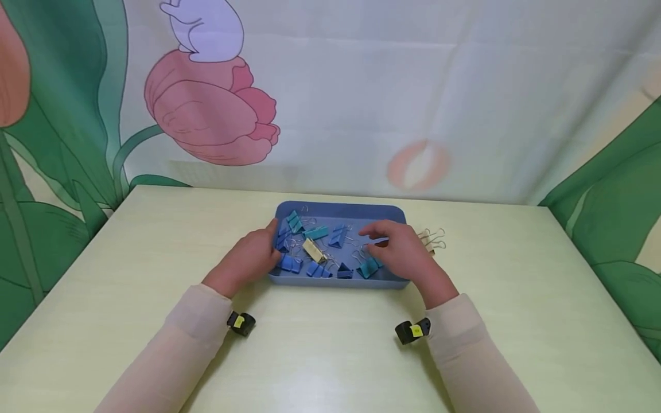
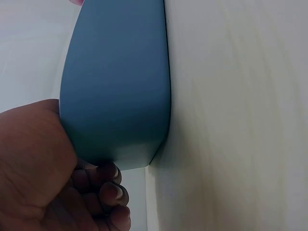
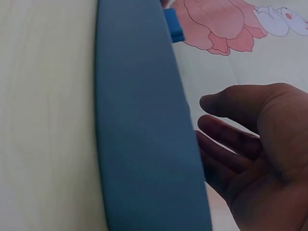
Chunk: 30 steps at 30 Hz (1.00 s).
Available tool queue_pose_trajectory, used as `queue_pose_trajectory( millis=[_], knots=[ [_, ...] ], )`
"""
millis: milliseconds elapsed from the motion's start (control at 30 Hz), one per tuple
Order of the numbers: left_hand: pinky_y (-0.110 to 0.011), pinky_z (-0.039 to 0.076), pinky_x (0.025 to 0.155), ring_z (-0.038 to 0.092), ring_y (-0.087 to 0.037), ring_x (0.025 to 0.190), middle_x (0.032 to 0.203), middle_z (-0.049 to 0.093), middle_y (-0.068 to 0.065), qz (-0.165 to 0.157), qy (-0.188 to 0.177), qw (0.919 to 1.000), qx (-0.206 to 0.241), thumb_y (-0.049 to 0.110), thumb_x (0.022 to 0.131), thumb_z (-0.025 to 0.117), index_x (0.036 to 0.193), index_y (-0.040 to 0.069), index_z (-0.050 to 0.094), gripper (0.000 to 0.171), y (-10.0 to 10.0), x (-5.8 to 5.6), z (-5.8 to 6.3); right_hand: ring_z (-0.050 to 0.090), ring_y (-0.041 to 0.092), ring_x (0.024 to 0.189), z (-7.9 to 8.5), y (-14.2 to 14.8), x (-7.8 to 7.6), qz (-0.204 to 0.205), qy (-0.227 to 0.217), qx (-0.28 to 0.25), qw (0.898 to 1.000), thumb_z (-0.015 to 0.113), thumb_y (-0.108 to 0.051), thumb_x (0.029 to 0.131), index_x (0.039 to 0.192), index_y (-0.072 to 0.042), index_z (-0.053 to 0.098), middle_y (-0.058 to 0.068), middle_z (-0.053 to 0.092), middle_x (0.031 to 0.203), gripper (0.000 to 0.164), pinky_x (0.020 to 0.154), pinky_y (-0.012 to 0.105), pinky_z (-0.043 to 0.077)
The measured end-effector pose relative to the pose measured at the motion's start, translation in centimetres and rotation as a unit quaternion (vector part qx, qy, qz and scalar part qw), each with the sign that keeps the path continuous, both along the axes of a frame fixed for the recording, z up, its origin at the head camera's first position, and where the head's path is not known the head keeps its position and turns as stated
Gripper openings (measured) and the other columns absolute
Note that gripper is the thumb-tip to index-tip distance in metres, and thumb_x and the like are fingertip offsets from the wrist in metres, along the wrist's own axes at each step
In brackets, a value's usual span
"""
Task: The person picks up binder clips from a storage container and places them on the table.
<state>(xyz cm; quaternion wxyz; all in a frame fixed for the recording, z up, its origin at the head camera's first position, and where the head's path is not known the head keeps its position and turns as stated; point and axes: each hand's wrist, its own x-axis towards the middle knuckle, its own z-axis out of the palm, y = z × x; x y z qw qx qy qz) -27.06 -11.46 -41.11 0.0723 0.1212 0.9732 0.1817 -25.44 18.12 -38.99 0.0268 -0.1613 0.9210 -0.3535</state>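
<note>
A blue tray (image 1: pixel 330 281) with several binder clips in it lies on the table. My left hand (image 1: pixel 252 256) grips its left end, thumb at the rim; the left wrist view shows the fingers curled by the tray's corner (image 2: pixel 115 86). Over the tray's right part hovers my right hand (image 1: pixel 400 249), thumb and fingers apart and nothing seen between them. Nearest to it is a teal binder clip (image 1: pixel 368 267). A blue binder clip (image 1: pixel 338 236), a pale yellow binder clip (image 1: pixel 312 250) and another teal binder clip (image 1: pixel 315 233) lie further left.
Just right of the tray, gold binder clips (image 1: pixel 428 244) are on the table (image 1: pixel 320 344), partly hidden by my right hand. A curtain (image 1: pixel 330 103) printed with flowers hangs behind the table's far edge. Small black cameras (image 1: pixel 241 323) are worn on both wrists.
</note>
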Motion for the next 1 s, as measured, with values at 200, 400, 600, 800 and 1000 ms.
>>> queue_pose_trajectory(
  millis=[200, 400, 600, 800, 1000],
  knots=[
    [-0.039, 0.045, 0.084, 0.054, -0.027, 0.099, 0.146, 0.044, -0.025, 0.001, -0.004, 1.0000, 0.000, 0.013, 0.092, 0.050, 0.151, -0.009, 0.017, 0.070, 0.05, 0.24, -0.28, 0.065, 0.024, 0.109, -0.67, -0.38, 0.10, 0.019, 0.006, 0.012, 1.000, 0.063, -0.015, 0.092, 0.119, -0.011, 0.068, 0.005, 0.065, 0.122, 0.028, 0.091, 0.039, 0.053],
    [-0.041, 0.046, 0.088, 0.055, -0.027, 0.103, 0.146, 0.045, -0.025, -0.001, 0.008, 1.0000, -0.001, 0.013, 0.092, 0.050, 0.151, -0.009, 0.018, 0.070, 0.02, 0.31, -0.07, 0.067, 0.022, 0.100, -0.96, -0.53, -0.06, 0.031, 0.037, 0.030, 0.998, 0.064, -0.013, 0.091, 0.113, -0.008, 0.071, 0.007, 0.070, 0.113, 0.023, 0.084, 0.037, 0.055],
    [-0.045, 0.046, 0.098, 0.056, -0.028, 0.112, 0.147, 0.044, -0.025, 0.001, 0.008, 1.0000, 0.000, 0.013, 0.093, 0.050, 0.151, -0.009, 0.018, 0.070, 0.07, 0.32, 0.27, 0.067, 0.021, 0.098, -1.08, -0.56, -0.25, 0.033, 0.040, 0.045, 0.998, 0.065, -0.013, 0.090, 0.111, -0.008, 0.072, 0.006, 0.071, 0.109, 0.022, 0.081, 0.037, 0.054],
    [-0.045, 0.045, 0.099, 0.055, -0.028, 0.114, 0.149, 0.042, -0.024, 0.006, 0.002, 1.0000, 0.000, 0.013, 0.093, 0.050, 0.151, -0.008, 0.017, 0.070, 0.13, 0.31, 0.32, 0.066, 0.020, 0.097, -1.06, -0.67, -0.32, 0.046, 0.045, 0.063, 0.996, 0.065, -0.012, 0.090, 0.111, -0.007, 0.072, 0.006, 0.071, 0.108, 0.022, 0.084, 0.037, 0.053],
    [-0.047, 0.042, 0.105, 0.054, -0.031, 0.122, 0.149, 0.041, -0.024, 0.007, -0.002, 1.0000, -0.001, 0.013, 0.093, 0.049, 0.151, -0.008, 0.017, 0.070, 0.10, 0.26, 0.28, 0.066, 0.019, 0.093, -0.71, -0.50, -0.24, 0.039, 0.075, 0.084, 0.993, 0.063, -0.011, 0.092, 0.105, -0.008, 0.074, 0.005, 0.073, 0.103, 0.018, 0.081, 0.035, 0.054]
  ],
)
